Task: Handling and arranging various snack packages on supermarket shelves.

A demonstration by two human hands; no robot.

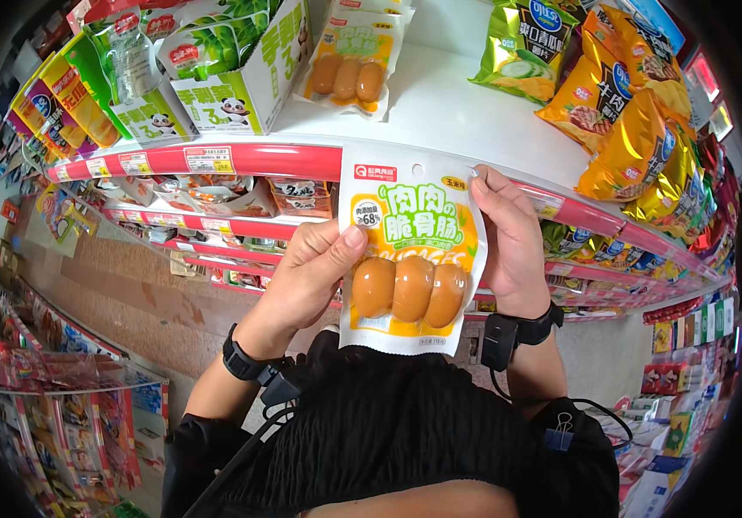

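A sealed packet of sausages (413, 259), white and yellow with three brown sausages showing, is held upright in front of my body, its printed front facing me. My left hand (319, 269) pinches its left edge, thumb on the front. On the other side my right hand (507, 226) grips the upper right edge, the fingers mostly hidden behind the packet. Similar sausage packets (351, 68) lie stacked on the white top shelf (439, 97) just beyond. The held packet covers part of the shelf's red front edge (280, 160).
Green-and-white panda boxes (231, 103) with pouches stand at the shelf's left. Green crisp bags (526, 52) and orange crisp bags (630, 142) sit on the right. Lower shelves (215, 223) hold more packets. Another display rack (60, 401) stands at lower left, beside the tiled floor (150, 291).
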